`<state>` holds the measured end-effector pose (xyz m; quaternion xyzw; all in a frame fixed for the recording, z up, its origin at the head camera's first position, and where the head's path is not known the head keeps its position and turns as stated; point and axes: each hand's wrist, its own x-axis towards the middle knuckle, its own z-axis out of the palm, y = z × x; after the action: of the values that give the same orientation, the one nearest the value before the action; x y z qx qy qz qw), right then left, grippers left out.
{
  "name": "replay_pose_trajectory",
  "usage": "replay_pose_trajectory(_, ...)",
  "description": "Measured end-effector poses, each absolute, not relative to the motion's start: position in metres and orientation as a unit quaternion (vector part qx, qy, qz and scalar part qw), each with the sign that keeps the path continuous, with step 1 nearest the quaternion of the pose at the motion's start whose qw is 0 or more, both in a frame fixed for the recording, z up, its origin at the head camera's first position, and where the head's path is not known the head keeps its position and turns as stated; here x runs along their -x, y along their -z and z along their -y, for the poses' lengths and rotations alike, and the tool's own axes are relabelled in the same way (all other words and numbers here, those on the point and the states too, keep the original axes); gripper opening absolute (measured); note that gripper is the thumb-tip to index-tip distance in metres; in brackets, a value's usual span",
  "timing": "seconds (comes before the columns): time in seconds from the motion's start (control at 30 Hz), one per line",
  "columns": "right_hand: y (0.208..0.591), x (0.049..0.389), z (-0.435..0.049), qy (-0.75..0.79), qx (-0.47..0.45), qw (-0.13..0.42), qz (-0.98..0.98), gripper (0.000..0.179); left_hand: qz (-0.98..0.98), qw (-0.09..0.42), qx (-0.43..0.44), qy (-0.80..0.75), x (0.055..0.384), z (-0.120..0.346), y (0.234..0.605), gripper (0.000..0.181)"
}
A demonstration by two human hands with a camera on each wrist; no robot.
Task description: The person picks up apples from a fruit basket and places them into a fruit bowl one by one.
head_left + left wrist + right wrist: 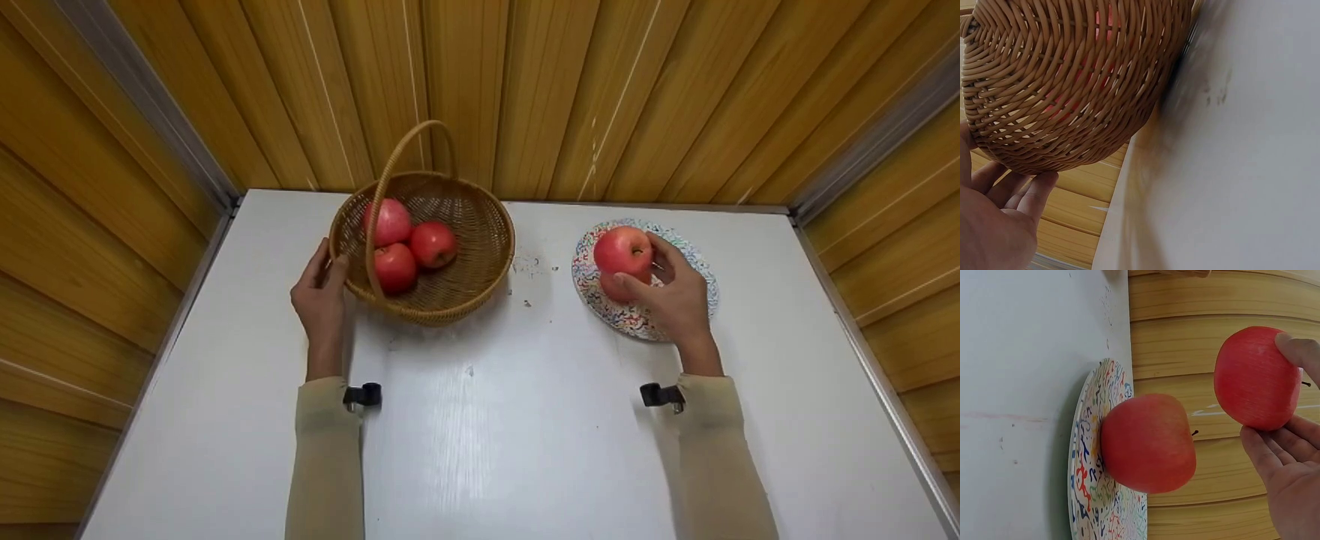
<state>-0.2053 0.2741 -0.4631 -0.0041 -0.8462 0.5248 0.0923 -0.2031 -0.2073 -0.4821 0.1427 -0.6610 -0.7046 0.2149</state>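
In the head view my right hand (679,292) holds a red apple (621,249) between thumb and fingers, above the patterned round plate (589,296). A second apple (1148,443) rests on that plate, and the right wrist view shows a gap between the two apples. On the left, my left hand (321,296) grips the side of a brown wicker basket (472,281), thumb near its rim. Its fingers (1027,191) press against the weave from outside. Inside the basket lie three apples (433,244), grouped toward the left under the arched handle (397,154).
The white table (480,435) runs up to a yellow-brown slatted wall (465,82) behind the basket and plate. More slatted walls stand at left and right. Small dark marks (527,304) dot the tabletop between basket and plate.
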Motion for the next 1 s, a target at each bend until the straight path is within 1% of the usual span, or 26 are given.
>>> replay_pose_trajectory(0.33, 0.465, 0.197, -0.291, -0.489, 0.058, 0.122, 0.862, 0.089, 0.660, 0.231, -0.125, 0.704, 0.203, 0.209, 0.484, 0.046)
replay_pose_trajectory(0.5, 0.469, 0.196, -0.302, -0.491, 0.056, 0.147, 0.857, 0.086, 0.662, 0.224, -0.134, 0.703, 0.203, 0.208, 0.483, 0.046)
replay_pose_trajectory(0.63, 0.472, 0.198, -0.310, -0.491, 0.052, 0.161, 0.854, 0.084, 0.667, 0.225, -0.138, 0.697, 0.211, 0.214, 0.499, 0.046)
replay_pose_trajectory(0.73, 0.472, 0.199, -0.315, -0.488, 0.065, 0.157, 0.856, 0.084, 0.669, 0.222, -0.144, 0.695, 0.218, 0.218, 0.512, 0.047)
replay_pose_trajectory(1.0, 0.469, 0.209, -0.326, -0.471, 0.103, 0.127, 0.867, 0.090, 0.673, 0.226, -0.142, 0.690, 0.217, 0.218, 0.512, 0.047)
